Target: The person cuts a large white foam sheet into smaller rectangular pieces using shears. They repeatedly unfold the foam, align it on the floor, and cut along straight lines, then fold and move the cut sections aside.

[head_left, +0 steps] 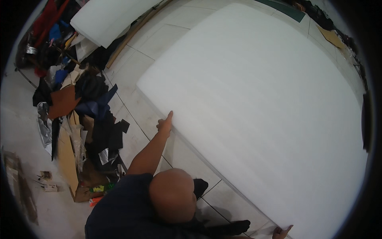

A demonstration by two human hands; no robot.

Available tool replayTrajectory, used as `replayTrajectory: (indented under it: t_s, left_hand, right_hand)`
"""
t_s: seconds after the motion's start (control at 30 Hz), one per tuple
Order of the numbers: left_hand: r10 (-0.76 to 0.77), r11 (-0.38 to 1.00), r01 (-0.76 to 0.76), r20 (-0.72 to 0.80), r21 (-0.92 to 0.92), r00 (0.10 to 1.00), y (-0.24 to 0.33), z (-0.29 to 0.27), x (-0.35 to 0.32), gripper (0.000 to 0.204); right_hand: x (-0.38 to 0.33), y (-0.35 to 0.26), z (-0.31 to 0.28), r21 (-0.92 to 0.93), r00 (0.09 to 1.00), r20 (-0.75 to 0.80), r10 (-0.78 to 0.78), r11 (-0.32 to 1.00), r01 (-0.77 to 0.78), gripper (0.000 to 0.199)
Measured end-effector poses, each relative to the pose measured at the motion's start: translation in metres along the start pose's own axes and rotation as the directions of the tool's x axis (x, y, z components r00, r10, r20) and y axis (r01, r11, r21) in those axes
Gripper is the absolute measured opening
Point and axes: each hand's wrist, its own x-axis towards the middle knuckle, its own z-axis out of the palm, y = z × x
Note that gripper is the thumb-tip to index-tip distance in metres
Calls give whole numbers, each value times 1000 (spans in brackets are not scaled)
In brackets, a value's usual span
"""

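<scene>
Neither of my hands is in view. A large white foam-like sheet or slab (254, 107) spreads across the middle and right. At its near-left edge a person in a dark shirt (119, 211) is bent low, seen from above and behind. That person's left hand (165, 122) holds the edge, thumb and fingers apart, with one finger pointing along the top face. Their right hand (281, 232) touches the same edge near the bottom of the picture, partly cut off. Dark-covered feet (200, 186) show on the tiles beside the slab.
At left lies a heap of scraps: dark cloth, a brown piece (64, 102), silver foil (44, 125) and a cardboard box (67, 159). A white roll (109, 20) and a long brown tube or pole (137, 30) lie at upper left. A tan sheet (330, 37) is at far right.
</scene>
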Motion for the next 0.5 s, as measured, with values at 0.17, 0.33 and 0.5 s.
replayTrajectory:
  t_s: [0.17,0.33,0.5]
  left_hand:
    - [-88,949,119,119,-292,989,-12,7,34,103]
    - [-16,836,158,265,-526,964,-10,4,24,90]
    - [199,613,233,433,-755,879,-8,31,13,70]
  right_hand:
    - [26,-3,-7,56,987,-15,159,986,-158,53]
    - [21,-5,-15,167,984,35,175,970,-178,56]
    - [41,5,-62,175,990,-22,140,975,-134,55]
